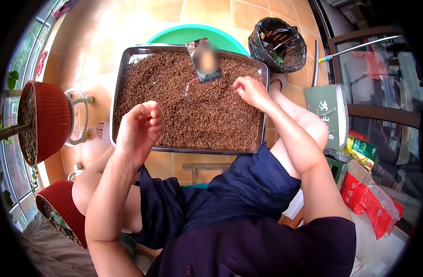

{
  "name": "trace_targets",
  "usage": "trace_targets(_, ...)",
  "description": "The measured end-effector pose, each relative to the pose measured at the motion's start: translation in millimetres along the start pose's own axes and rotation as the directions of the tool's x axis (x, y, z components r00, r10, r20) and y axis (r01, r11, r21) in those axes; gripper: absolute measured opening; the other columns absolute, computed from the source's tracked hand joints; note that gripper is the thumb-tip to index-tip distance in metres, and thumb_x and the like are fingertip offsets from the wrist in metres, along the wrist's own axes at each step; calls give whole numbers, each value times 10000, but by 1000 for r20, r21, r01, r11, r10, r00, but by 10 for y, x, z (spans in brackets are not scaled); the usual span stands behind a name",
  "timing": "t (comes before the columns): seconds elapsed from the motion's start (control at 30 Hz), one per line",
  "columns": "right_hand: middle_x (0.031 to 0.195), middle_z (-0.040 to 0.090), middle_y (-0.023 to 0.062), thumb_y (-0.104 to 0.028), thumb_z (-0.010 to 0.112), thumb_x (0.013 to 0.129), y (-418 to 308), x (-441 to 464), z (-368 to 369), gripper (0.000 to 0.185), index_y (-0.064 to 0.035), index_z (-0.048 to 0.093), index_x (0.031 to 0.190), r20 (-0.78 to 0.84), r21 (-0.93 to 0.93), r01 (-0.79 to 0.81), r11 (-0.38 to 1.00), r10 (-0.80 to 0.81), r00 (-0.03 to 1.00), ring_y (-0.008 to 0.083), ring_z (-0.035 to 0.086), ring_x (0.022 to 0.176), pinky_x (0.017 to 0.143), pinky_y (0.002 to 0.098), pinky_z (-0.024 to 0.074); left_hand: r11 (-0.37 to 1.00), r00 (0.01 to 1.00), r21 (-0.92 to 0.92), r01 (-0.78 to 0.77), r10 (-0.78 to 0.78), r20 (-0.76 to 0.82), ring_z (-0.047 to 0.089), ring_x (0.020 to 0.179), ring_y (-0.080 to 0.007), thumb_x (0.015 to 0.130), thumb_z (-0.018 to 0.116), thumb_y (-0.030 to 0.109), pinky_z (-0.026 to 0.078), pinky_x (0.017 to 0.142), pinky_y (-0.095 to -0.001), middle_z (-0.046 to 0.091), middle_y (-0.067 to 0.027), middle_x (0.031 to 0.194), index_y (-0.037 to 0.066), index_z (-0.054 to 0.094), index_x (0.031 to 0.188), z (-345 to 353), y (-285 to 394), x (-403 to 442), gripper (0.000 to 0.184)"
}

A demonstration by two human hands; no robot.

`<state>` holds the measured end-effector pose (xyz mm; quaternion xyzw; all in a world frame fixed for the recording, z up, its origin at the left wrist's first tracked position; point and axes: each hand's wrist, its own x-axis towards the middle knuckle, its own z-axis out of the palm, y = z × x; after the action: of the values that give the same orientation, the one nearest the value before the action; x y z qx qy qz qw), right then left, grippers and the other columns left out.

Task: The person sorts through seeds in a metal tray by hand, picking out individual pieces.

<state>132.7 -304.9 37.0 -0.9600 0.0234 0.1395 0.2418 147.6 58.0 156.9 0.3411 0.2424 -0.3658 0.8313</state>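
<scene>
A wide metal tray (200,150) filled with brown, crumbly material (174,101) lies in front of my knees. My left hand (140,127) is raised over the tray's left front part, its fingers curled inward; anything between them is too small to make out. Over the right side of the material, my right hand (251,92) has its thumb and forefinger pressed together, and what they may hold is hidden. A phone (213,76) rests on the material near the tray's back edge, its screen blurred. A small pale bit lies near the middle.
Behind the tray is a green basin (197,30). A black-bagged bin (292,57) stands at the back right. Red plant pots (47,122) are on the left. To the right are a green box (324,111) and a red bag (366,198).
</scene>
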Motion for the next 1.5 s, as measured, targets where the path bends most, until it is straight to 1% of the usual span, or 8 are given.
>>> trace_targets(0.23, 980, 674, 107, -182, 645, 850, -72, -24, 86, 121, -114, 687, 942, 89, -10, -33, 999, 34, 995, 299, 659, 931, 824, 424, 521, 1000, 1000, 26, 18, -17, -18, 415, 632, -85, 885, 503, 73, 363, 546, -211, 481, -1, 746, 48, 558, 922, 26, -45, 59, 71)
trace_targets(0.57, 894, 618, 115, -155, 655, 849, -174, -105, 406, 73, -94, 633, 883, 34, -148, 214, 966, -211, 977, 329, 630, 880, 759, 447, 505, 996, 997, 48, 72, -71, -27, 404, 625, -89, 862, 506, 79, 349, 544, -217, 471, 4, 745, 57, 543, 919, -30, -31, 28, 71)
trace_targets(0.87, 863, 639, 110, -160, 666, 825, -238, -81, 321, 128, -58, 594, 850, 242, 210, 7, 978, -59, 968, 296, 645, 849, 746, 435, 504, 997, 998, 50, 59, -60, 17, 445, 652, -90, 884, 501, 79, 372, 559, -227, 510, 2, 780, 44, 552, 959, -90, -8, 29, 97)
trace_targets(1.2, 900, 587, 82, -144, 683, 852, -607, -108, 614, 108, -104, 623, 932, 113, -56, 594, 802, -586, 802, 301, 624, 846, 717, 409, 526, 991, 995, 89, 98, -99, 0, 439, 660, -94, 884, 509, 89, 376, 573, -221, 501, -3, 785, 45, 558, 966, -123, -115, 44, 106)
trace_targets(1.37, 888, 599, 86, -184, 646, 863, -649, -84, 614, 104, -86, 625, 894, 92, 73, 330, 941, -336, 938, 268, 635, 862, 729, 398, 525, 992, 996, 90, 93, -92, -19, 440, 655, -86, 889, 500, 88, 376, 575, -217, 505, 8, 789, 48, 557, 974, -148, -38, 16, 110)
trace_targets(1.43, 875, 650, 67, -164, 642, 866, -592, -9, 532, 114, -58, 620, 902, 120, 359, 194, 913, -251, 961, 203, 668, 842, 728, 355, 537, 992, 996, 92, 84, -82, -26, 439, 653, -85, 891, 496, 88, 375, 575, -216, 506, 9, 790, 48, 557, 974, -147, -31, 18, 111)
trace_targets(1.47, 830, 677, 51, -122, 630, 872, -537, -5, 471, 91, -37, 613, 903, 321, 515, -130, 847, -50, 946, 145, 688, 806, 684, 311, 561, 992, 996, 97, 82, -80, -25, 439, 654, -85, 891, 495, 88, 375, 575, -216, 505, 9, 790, 47, 557, 974, -134, -32, 13, 112)
trace_targets(1.5, 791, 671, 40, -75, 619, 876, -505, -19, 452, 50, -27, 605, 875, 320, 581, -190, 791, -7, 947, 125, 690, 748, 629, 279, 576, 991, 997, 104, 81, -79, -24, 439, 656, -85, 891, 493, 87, 375, 574, -215, 505, 9, 789, 47, 557, 975, -115, -35, 8, 112)
